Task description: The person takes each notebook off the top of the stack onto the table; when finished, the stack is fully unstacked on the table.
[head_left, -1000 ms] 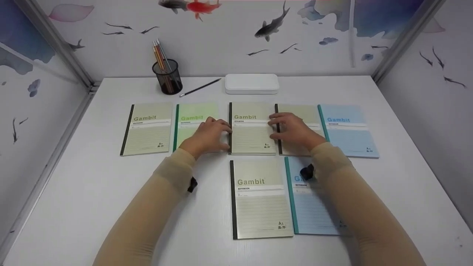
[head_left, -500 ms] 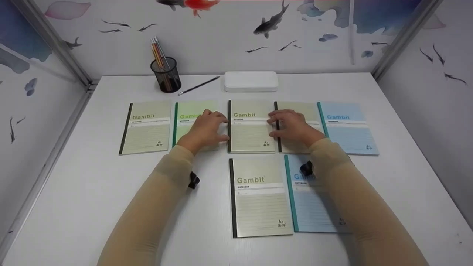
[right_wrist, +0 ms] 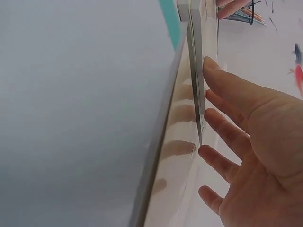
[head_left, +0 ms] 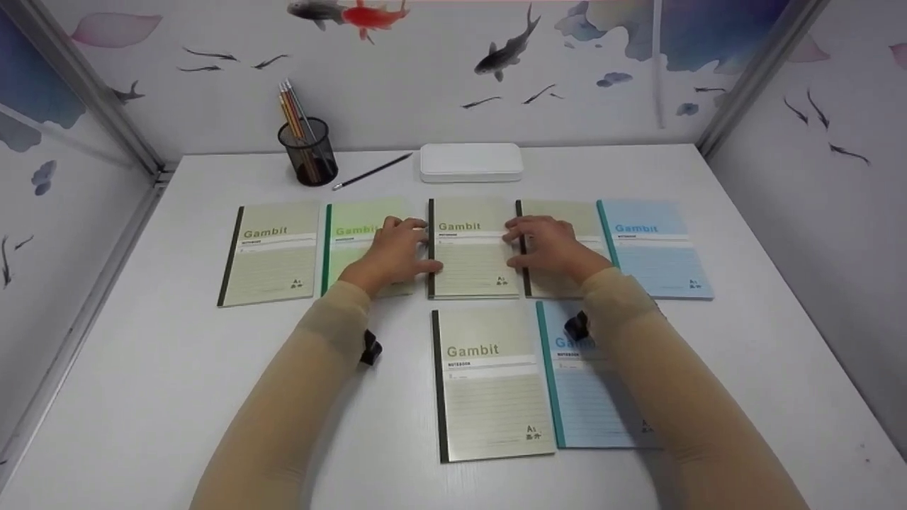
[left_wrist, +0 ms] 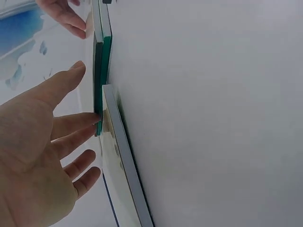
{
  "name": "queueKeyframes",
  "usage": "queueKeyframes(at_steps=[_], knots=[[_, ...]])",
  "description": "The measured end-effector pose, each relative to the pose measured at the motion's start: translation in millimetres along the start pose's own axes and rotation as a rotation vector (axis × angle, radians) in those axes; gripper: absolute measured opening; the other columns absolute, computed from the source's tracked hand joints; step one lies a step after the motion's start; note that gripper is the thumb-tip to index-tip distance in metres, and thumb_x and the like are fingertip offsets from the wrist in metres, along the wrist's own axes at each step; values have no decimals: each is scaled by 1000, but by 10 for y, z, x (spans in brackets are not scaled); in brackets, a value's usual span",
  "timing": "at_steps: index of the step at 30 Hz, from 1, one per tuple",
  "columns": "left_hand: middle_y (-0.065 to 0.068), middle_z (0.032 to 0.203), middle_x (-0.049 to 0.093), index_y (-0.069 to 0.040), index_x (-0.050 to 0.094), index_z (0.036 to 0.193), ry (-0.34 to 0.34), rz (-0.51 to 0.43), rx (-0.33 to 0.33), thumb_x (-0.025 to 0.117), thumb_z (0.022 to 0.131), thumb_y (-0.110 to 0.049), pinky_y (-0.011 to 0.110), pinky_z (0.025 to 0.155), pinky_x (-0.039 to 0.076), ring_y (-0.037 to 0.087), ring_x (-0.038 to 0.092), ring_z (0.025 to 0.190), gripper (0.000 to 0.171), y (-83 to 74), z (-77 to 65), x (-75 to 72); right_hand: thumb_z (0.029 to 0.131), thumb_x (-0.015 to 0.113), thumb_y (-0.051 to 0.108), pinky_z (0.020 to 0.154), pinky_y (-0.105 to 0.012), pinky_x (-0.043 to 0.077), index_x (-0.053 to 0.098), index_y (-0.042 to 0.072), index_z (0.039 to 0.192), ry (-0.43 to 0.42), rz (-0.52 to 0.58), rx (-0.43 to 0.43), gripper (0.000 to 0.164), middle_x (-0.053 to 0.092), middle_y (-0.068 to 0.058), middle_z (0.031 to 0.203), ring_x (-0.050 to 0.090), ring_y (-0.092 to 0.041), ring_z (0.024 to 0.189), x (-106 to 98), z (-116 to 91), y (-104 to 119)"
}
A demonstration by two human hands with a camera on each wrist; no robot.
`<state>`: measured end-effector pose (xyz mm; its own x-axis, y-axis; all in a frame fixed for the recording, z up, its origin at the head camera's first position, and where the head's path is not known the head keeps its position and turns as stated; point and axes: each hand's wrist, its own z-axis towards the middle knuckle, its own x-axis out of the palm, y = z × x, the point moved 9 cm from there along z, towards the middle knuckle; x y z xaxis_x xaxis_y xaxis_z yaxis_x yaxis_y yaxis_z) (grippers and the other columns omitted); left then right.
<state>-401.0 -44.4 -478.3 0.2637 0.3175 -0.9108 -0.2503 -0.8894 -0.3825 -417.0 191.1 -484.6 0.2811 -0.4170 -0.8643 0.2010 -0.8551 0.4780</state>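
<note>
In the middle of the back row, a beige notebook [head_left: 471, 273] with a black spine lies on a second one, whose green spine [left_wrist: 106, 56] shows below it in the left wrist view. My left hand [head_left: 393, 251] is over the light green notebook [head_left: 345, 265], fingers extended at the stack's spine side and thumb overlapping the black spine. Opposite, my right hand [head_left: 556, 244] has its spread fingertips at the stack's right edge. It covers part of another beige notebook [head_left: 556, 287]. The right wrist view shows the fingers extended close beside the stacked page edges [right_wrist: 197, 56].
A beige notebook [head_left: 273, 262] lies far left and a blue one [head_left: 659, 262] far right. In front lie another beige notebook [head_left: 492, 397] and a blue one [head_left: 595, 397], partly under my right forearm. Behind stand a pencil cup [head_left: 310, 152], a pencil [head_left: 373, 171] and a white case [head_left: 471, 163].
My left thumb has moved up and over the black spine of the middle notebook. The right hand stays at the stack's right edge. The head view has shifted slightly.
</note>
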Motion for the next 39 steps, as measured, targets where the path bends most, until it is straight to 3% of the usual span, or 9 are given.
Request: queueKeyframes(at_steps=[6, 13, 20, 24, 27, 32, 36, 39], knots=[[6, 169, 29, 1, 59, 142, 4, -84, 3, 80, 89, -43, 45, 126, 25, 32, 22, 153, 72, -60, -25, -14, 89, 83, 28, 128, -55, 9, 71, 22, 128, -7, 14, -2, 41, 51, 5, 156, 36, -25, 152, -3, -14, 16], [10, 165, 33, -1, 59, 142, -17, -291, -68, 77, 90, -32, 42, 126, 27, 31, 21, 153, 63, 20, -9, -36, 89, 83, 27, 128, -56, 10, 70, 24, 130, 6, 30, 41, 42, 48, 6, 159, 33, -26, 154, 9, -42, -9], [13, 150, 52, -3, 53, 146, 58, -467, -111, 71, 95, -28, 45, 117, 40, 30, 43, 140, 59, 125, 42, -16, 90, 82, 30, 129, -55, 8, 69, 26, 130, 8, 27, 61, 42, 45, 9, 160, 29, -24, 155, 8, -66, -6], [15, 140, 60, 0, 54, 141, 51, -594, -104, 68, 97, -21, 41, 104, 52, 28, 61, 124, 51, 160, 90, -24, 90, 82, 29, 129, -55, 6, 70, 26, 128, 1, 29, 54, 40, 46, 9, 159, 29, -25, 155, 5, -56, 0], [15, 133, 64, 0, 57, 137, 32, -707, -135, 69, 96, -16, 37, 93, 57, 26, 68, 111, 46, 200, 122, -8, 90, 82, 30, 129, -55, 5, 70, 27, 128, -3, 33, 46, 40, 47, 10, 158, 31, -24, 155, 5, -55, -15], [15, 132, 66, -1, 57, 138, 36, -885, -188, 72, 94, -12, 36, 92, 59, 26, 70, 111, 48, 239, 164, 34, 89, 82, 32, 128, -56, 4, 70, 29, 126, -14, 39, 50, 38, 48, 12, 157, 32, -23, 154, -6, -58, -43], [15, 139, 62, -4, 51, 148, 52, -939, -192, 72, 93, -10, 37, 99, 57, 27, 68, 118, 60, 239, 179, 58, 89, 83, 31, 128, -55, 3, 71, 29, 125, -26, 37, 47, 38, 49, 12, 156, 32, -22, 154, -8, -55, -41], [15, 139, 61, -7, 47, 152, 70, -976, -198, 71, 93, -8, 37, 96, 59, 27, 69, 116, 64, 246, 175, 91, 90, 82, 31, 128, -55, 3, 71, 28, 127, -26, 38, 32, 39, 50, 12, 156, 33, -22, 153, 2, -53, -24]])
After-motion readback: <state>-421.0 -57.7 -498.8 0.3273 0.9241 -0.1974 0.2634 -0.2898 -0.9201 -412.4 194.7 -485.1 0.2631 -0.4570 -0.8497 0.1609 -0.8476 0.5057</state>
